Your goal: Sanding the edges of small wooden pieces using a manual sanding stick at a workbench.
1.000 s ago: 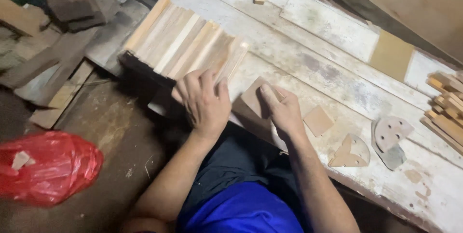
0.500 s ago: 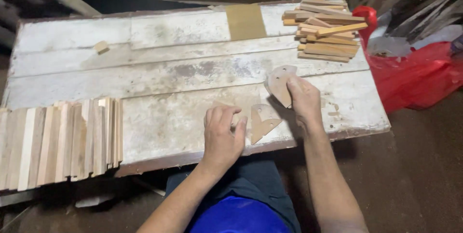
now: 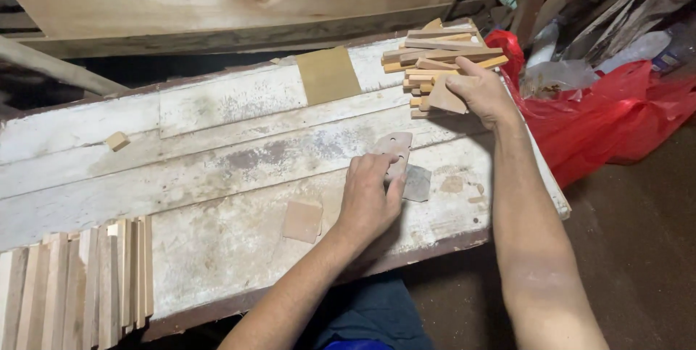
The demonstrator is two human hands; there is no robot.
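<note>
At the far right corner of the worn white bench point(image 3: 239, 169): loose pile of short wooden sticks point(image 3: 435, 56), stacked criss-cross, reaching almost to the bench's right edge. Right hand point(image 3: 482, 93) rests on the pile's near side, fingers closed around a flat brown wedge-shaped piece point(image 3: 444, 96), thumb pointing toward the sticks. Risk, as a judgement: a nudge from that hand could tip the uneven stack and send sticks off the right edge onto the red plastic bags point(image 3: 616, 125).

Near centre: left hand point(image 3: 370, 198) lies flat, fingers together, pressing on a perforated sanding pad point(image 3: 395, 148); a grey piece point(image 3: 417, 183) lies just beside it. The pad could slide if the hand's weight shifts.

Left of that hand: small square of brown abrasive sheet point(image 3: 302, 221), lying loose.

Far centre: larger tan sandpaper sheet point(image 3: 328, 75), flat.

Near left: row of wooden slats point(image 3: 80, 285), set on edge, overhanging the near edge; liable to topple if the bench is jolted.

Far left: single small wood block point(image 3: 117, 140).
</note>
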